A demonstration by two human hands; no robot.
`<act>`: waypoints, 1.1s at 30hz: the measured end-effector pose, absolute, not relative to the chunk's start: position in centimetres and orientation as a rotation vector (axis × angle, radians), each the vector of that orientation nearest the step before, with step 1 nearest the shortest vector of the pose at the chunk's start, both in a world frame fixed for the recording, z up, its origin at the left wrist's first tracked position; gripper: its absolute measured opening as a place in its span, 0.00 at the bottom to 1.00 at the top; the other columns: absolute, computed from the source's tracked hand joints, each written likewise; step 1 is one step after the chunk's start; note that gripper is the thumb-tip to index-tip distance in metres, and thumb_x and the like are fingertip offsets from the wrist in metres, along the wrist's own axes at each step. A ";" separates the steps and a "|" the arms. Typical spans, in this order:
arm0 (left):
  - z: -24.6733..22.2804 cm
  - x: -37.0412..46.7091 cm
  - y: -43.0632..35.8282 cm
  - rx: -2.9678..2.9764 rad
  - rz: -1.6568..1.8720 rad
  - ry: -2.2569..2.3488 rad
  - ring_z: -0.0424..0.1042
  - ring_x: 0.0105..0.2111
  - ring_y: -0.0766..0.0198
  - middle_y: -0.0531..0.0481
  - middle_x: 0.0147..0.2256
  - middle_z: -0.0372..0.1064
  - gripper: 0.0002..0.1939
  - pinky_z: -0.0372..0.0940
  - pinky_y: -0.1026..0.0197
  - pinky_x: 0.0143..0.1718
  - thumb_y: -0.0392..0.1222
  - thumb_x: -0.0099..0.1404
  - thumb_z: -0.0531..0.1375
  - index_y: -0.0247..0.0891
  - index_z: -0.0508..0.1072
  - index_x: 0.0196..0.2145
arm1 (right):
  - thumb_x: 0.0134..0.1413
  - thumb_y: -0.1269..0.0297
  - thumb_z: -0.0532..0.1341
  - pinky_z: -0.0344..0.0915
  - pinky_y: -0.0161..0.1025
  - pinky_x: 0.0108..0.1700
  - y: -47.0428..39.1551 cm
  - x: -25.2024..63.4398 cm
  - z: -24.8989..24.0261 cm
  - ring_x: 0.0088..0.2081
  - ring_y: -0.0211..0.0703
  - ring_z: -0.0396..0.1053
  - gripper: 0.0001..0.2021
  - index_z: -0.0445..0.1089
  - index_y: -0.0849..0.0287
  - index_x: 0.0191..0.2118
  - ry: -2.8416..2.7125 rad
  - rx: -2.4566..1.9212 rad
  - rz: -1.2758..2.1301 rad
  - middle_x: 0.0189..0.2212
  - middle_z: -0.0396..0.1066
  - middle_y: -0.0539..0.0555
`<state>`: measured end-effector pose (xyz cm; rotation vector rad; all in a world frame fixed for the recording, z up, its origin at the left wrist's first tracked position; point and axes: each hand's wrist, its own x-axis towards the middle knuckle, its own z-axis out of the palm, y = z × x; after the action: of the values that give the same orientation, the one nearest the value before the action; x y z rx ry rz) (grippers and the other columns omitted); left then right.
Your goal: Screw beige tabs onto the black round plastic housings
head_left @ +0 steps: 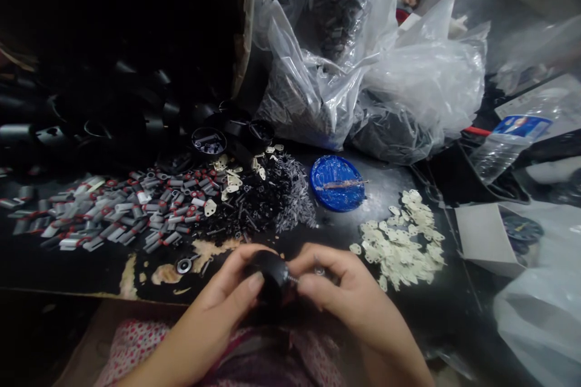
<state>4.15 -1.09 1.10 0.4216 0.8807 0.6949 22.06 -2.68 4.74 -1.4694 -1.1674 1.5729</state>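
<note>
A round black part (267, 281) is gripped in my left hand (233, 287), its thumb on the near face and its fingers behind. At the right side of that part, my right hand (329, 275) pinches a small metal spring (293, 278) between thumb and forefinger, its left end against the black part. Another small metallic piece (319, 267) shows by the right hand's fingers, too blurred to name. A metal ring (184, 265) lies on the table left of my hands.
Grey cylinders with red rings (131, 208), black pieces (249, 199) and grey pins (295, 193) are heaped behind my hands. A blue lid (338, 183) and pale plates (403, 242) lie to the right. Plastic bags (318, 91), a bottle (520, 133) and a white box (485, 233) stand beyond.
</note>
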 end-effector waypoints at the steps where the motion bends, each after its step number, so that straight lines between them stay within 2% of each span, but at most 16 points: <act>1: 1.0 3.9 -1.3 0.435 0.672 0.887 0.73 0.32 0.64 0.53 0.33 0.74 0.10 0.66 0.65 0.36 0.48 0.56 0.67 0.46 0.78 0.36 | 0.52 0.56 0.65 0.64 0.35 0.36 -2.8 21.9 4.6 0.29 0.37 0.68 0.10 0.75 0.57 0.31 -1.138 -1.471 1.582 0.26 0.71 0.48; 3: 0.9 3.4 -1.6 0.413 0.632 0.876 0.73 0.31 0.63 0.53 0.33 0.75 0.10 0.67 0.64 0.35 0.49 0.55 0.67 0.46 0.78 0.36 | 0.51 0.56 0.66 0.64 0.36 0.36 -3.1 21.7 4.3 0.30 0.38 0.69 0.10 0.74 0.57 0.29 -1.120 -1.451 1.601 0.25 0.72 0.48; 5: 0.8 3.0 -1.7 0.334 0.635 0.878 0.74 0.31 0.62 0.53 0.33 0.76 0.10 0.69 0.62 0.35 0.48 0.55 0.68 0.47 0.78 0.36 | 0.54 0.57 0.63 0.64 0.37 0.36 -2.9 21.4 4.2 0.31 0.39 0.70 0.09 0.75 0.56 0.32 -1.198 -1.482 1.562 0.27 0.74 0.48; 8: 0.7 2.7 -1.5 0.250 0.757 0.937 0.75 0.34 0.61 0.52 0.36 0.77 0.12 0.71 0.60 0.37 0.46 0.55 0.68 0.47 0.78 0.39 | 0.60 0.62 0.58 0.60 0.41 0.42 -2.0 20.7 3.6 0.36 0.42 0.70 0.08 0.75 0.54 0.39 -1.517 -1.738 1.137 0.33 0.75 0.50; 11: 0.5 2.6 -1.2 0.244 0.879 0.967 0.75 0.34 0.61 0.51 0.36 0.77 0.10 0.72 0.60 0.39 0.45 0.58 0.66 0.44 0.78 0.39 | 0.61 0.67 0.57 0.55 0.46 0.42 -0.7 19.5 2.5 0.37 0.46 0.68 0.07 0.73 0.57 0.38 -1.878 -1.934 0.599 0.35 0.74 0.53; 15: 0.4 2.7 -0.9 0.258 0.920 0.991 0.75 0.37 0.60 0.48 0.37 0.77 0.08 0.72 0.58 0.43 0.44 0.61 0.63 0.41 0.76 0.38 | 0.61 0.65 0.57 0.51 0.46 0.39 0.5 18.1 1.2 0.33 0.47 0.67 0.08 0.72 0.59 0.35 -2.164 -1.986 0.331 0.33 0.73 0.54; 20: 0.4 2.8 -0.9 0.267 0.956 0.983 0.75 0.40 0.61 0.50 0.40 0.76 0.08 0.71 0.58 0.44 0.42 0.64 0.61 0.42 0.75 0.41 | 0.61 0.66 0.57 0.51 0.45 0.39 0.6 17.8 1.1 0.33 0.46 0.68 0.06 0.70 0.58 0.35 -2.161 -1.975 0.336 0.33 0.72 0.52; 24: 0.4 2.9 -0.9 0.249 0.992 0.975 0.72 0.48 0.60 0.50 0.44 0.76 0.09 0.66 0.57 0.52 0.42 0.65 0.60 0.44 0.72 0.43 | 0.57 0.67 0.60 0.52 0.42 0.40 -0.3 17.9 1.7 0.32 0.42 0.66 0.02 0.69 0.57 0.33 -2.013 -1.894 0.463 0.31 0.72 0.49; 33: 0.4 3.0 -0.7 0.245 1.006 1.006 0.75 0.44 0.61 0.51 0.41 0.77 0.10 0.67 0.56 0.51 0.43 0.62 0.63 0.44 0.73 0.42 | 0.58 0.69 0.61 0.54 0.41 0.40 -1.2 18.0 2.2 0.34 0.39 0.69 0.03 0.72 0.56 0.36 -1.838 -1.638 0.617 0.32 0.75 0.49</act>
<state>2.97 -0.69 0.37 0.2446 1.0062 1.0060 17.98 -1.20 2.24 -1.6376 -1.8382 0.6173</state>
